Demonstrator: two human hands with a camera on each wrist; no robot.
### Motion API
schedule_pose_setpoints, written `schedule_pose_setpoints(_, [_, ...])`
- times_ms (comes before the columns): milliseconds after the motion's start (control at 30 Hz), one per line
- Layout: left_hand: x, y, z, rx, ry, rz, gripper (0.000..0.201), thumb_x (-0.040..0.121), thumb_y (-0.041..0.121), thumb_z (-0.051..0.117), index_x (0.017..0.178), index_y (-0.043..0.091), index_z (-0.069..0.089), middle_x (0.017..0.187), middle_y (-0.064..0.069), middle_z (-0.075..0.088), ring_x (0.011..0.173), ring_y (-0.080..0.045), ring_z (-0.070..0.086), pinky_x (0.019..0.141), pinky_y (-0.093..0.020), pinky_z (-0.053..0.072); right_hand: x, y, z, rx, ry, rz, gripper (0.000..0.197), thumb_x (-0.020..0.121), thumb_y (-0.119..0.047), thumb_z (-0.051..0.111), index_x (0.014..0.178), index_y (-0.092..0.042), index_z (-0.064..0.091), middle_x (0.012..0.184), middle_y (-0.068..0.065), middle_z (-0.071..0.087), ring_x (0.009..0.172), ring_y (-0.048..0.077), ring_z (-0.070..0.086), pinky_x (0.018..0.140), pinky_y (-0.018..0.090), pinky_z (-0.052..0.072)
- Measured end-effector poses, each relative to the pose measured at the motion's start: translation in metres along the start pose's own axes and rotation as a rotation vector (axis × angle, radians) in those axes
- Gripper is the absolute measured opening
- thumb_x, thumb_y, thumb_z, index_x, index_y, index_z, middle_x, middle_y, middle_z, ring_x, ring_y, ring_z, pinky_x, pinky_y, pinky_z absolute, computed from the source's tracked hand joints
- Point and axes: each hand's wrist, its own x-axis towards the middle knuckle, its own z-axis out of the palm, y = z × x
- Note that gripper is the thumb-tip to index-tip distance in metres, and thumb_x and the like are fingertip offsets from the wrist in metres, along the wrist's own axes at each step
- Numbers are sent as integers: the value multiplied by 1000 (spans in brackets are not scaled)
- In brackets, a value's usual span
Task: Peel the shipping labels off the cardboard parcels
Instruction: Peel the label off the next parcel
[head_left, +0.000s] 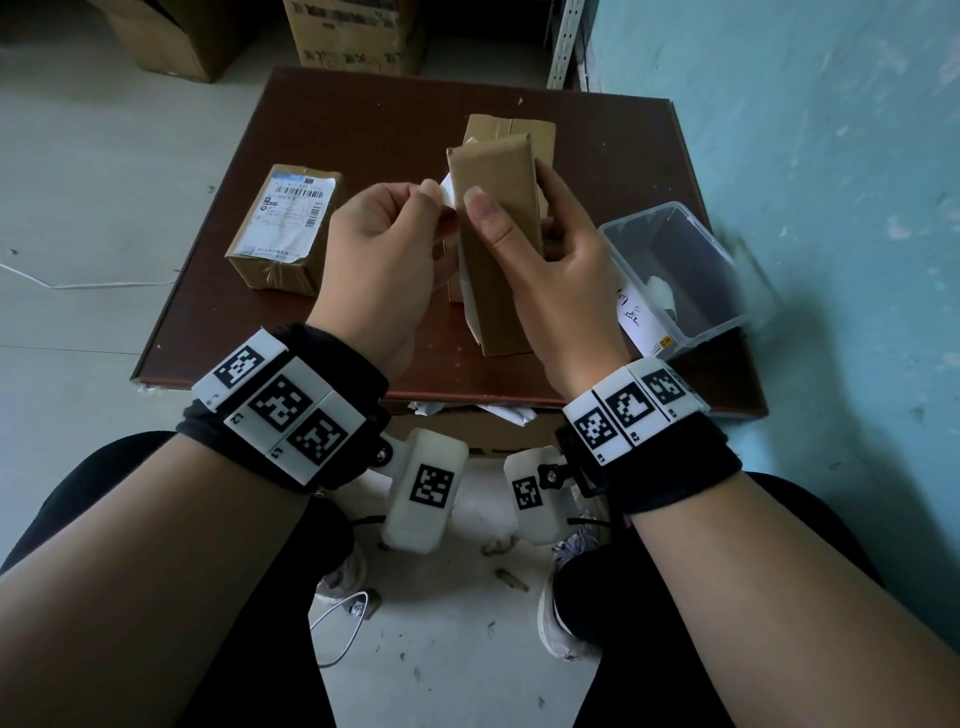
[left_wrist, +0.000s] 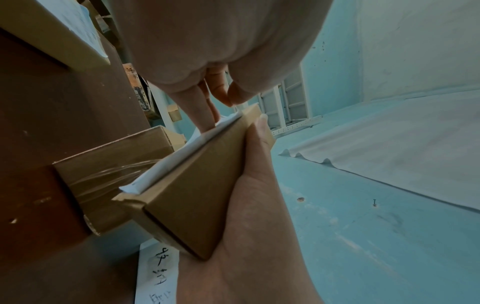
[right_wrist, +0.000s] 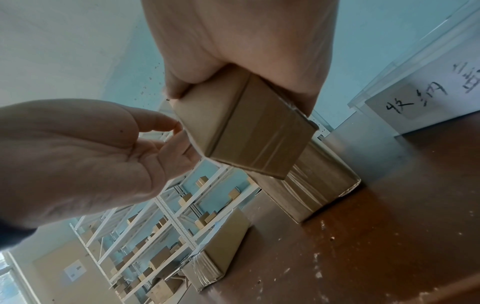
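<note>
The head camera looks steeply down over both forearms at the brown table (head_left: 363, 130). Both wrist cameras sit close beneath the palms, looking up; all share the held parcel (head_left: 498, 234) at twelve o'clock.

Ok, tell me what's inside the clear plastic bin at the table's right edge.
The clear plastic bin holds white paper, seemingly crumpled; whether these are peeled labels cannot be told. A handwritten label on its near wall covers part of the inside.
</note>
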Motion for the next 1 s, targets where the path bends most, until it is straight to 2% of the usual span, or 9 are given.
schedule_pose_setpoints(133, [-1,-1,2,-16,0,-13,24,110,15,52,90,6,63,90,-20,63,89,-31,62,98,-56,55,-3,-6,-4,49,-3,-1,48,99,-43,83,141,-29,67,116,2,79,104,12,78,86,29,65])
schedule_pose_setpoints(267, [-2,-1,3,-50,-14,-38,24,110,14,52,90,6,62,91,-19,60,94,-30,57,100,-57,53,-4,-10,-7,84,-13,9,31,102,-32,80,130,-32,68,96,-11,81,94,7,79,81,25,63])
schedule_pose_setpoints(400, [-2,2,2,-42,-8,-20,20,107,13,59,88,9,63,77,-7,66,82,-25,59,90,-45,55,-4,-10,-5,113,-31,35,52,102,-37,80,148,-18,65,111,1,82,100,17,81,88,38,67])
schedule_pose_setpoints(500, [-2,6,-3,107,-14,139,4,103,11,63,107,12,63,104,-7,71,86,-16,73,84,-37,63,-3,-11,-6,149,-66,60,50,105,-38,76,147,-14,66,111,6,82,98,21,81,89,42,68])
schedule_pose_setpoints(567, [0,6,-7,306,-35,341,19,104,13,61,122,12,65,120,-8,71,97,-16,76,81,-39,66,-4,-14,-7,187,-95,98,43,107,-36,73,143,-11,68,104,4,83,90,19,81,80,37,67])
schedule_pose_setpoints(667, [5,-1,-14,538,-46,594,31,107,21,53,132,9,69,128,-5,66,108,-14,70,90,-40,62,-5,-16,-7,224,-131,166,34,109,-37,69,131,-12,74,102,2,83,90,15,81,79,29,64])
schedule_pose_setpoints(800, [12,-8,-20,649,-57,665,35,112,26,47,132,7,69,127,0,64,116,-15,66,91,-44,60,-4,-15,-9,232,-158,238,33,108,-48,67,121,-18,77,115,6,84,108,21,81,98,39,66])
schedule_pose_setpoints(900, [14,-9,-23,704,-61,709,35,112,25,48,131,6,70,126,0,63,118,-17,64,98,-39,55,-2,-14,-11,232,-166,273,42,107,-54,66,127,-19,76,118,2,83,109,17,81,102,39,64])
schedule_pose_setpoints(1000, [15,-10,-25,763,-83,750,33,110,21,50,133,7,68,126,2,60,119,-21,62,102,-40,52,2,-8,-9,259,-203,302,61,99,-66,70,139,-19,73,127,3,81,118,20,78,109,46,60])
